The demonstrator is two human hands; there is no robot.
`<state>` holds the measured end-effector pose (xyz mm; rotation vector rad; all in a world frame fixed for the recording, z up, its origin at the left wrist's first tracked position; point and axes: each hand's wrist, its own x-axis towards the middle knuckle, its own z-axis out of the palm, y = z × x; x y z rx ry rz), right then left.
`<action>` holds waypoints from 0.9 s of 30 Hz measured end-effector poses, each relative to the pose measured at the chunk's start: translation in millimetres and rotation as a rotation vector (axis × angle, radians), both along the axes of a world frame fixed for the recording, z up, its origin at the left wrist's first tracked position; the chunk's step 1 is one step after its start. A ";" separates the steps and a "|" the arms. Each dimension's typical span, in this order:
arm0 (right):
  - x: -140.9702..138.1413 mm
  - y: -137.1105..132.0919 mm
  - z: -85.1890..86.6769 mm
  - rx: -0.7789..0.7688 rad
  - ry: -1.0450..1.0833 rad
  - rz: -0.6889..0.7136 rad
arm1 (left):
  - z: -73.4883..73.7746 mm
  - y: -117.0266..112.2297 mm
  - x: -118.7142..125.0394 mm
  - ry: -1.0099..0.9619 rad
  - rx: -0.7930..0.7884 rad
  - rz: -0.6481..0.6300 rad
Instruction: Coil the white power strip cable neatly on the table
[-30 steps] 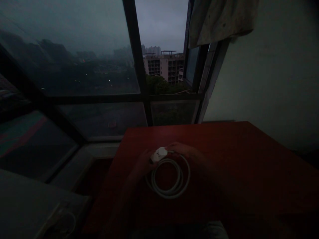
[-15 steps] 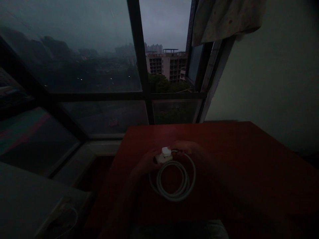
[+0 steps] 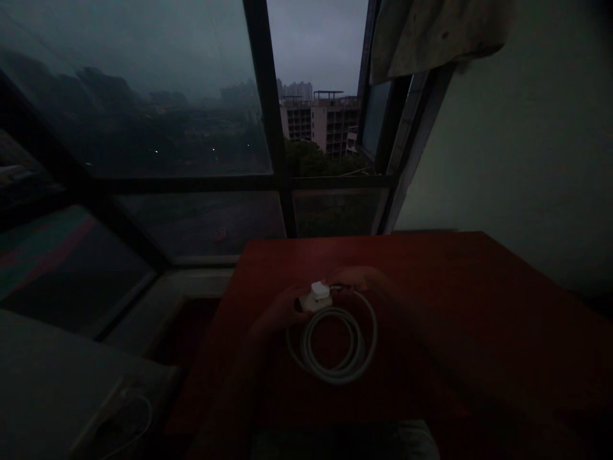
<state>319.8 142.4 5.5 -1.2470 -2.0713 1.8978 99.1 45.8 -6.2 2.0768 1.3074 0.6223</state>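
Cable coil (image 3: 339,381) on table (image 3: 431,275), plug (image 3: 320,290) and socket block (image 3: 313,305) between 2 hands (image 3: 358,279) behind it, window (image 3: 191,89) beyond.

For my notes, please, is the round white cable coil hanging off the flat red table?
No, the white cable coil lies on the red table.

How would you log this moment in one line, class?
left hand: holding socket block | right hand: holding plug | plug: against socket block, seating unclear | cord: coiled on table
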 end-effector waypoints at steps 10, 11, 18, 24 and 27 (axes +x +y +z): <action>6.0 -10.2 7.6 0.061 0.014 -0.012 | -4.3 0.9 -2.4 0.032 0.011 0.008; 7.9 -14.1 7.1 0.085 0.031 -0.017 | -5.7 0.7 -2.7 0.036 0.023 0.017; 13.1 -47.1 -12.6 0.532 0.207 -0.072 | -9.5 -2.2 -1.8 0.021 0.036 0.046; 8.6 -74.7 -27.5 0.905 0.018 -0.174 | -4.5 -15.8 2.1 0.119 0.064 0.150; 18.0 -86.6 -28.5 0.951 -0.133 -0.241 | 5.7 -35.9 8.0 0.289 0.025 0.306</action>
